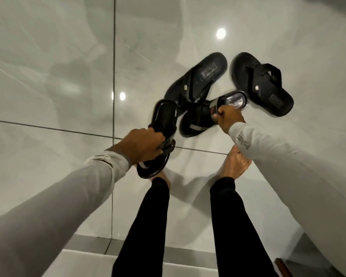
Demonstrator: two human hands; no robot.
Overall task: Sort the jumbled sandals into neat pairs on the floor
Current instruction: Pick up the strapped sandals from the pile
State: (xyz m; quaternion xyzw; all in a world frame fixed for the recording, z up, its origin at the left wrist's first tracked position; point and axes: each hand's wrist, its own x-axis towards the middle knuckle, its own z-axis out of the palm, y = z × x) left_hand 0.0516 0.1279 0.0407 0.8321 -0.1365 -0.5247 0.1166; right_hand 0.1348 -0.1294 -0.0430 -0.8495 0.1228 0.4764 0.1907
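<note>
Several black sandals lie on a glossy grey tiled floor (48,56). My left hand (142,145) grips a black slide sandal (164,124) by its strap, lifted off the floor. My right hand (227,118) holds the strap of a second black slide (200,116) with a shiny silver footbed, which rests on the floor and overlaps a flat black thong sandal (198,76). Its matching thong sandal (260,82) lies apart at the right, pointing the other way.
My bare feet (234,166) and black-trousered legs stand just behind the sandals. A step edge or pale mat (84,262) runs along the bottom. A dark wooden corner (282,266) shows at the bottom right. Dark grout lines cross the tiles.
</note>
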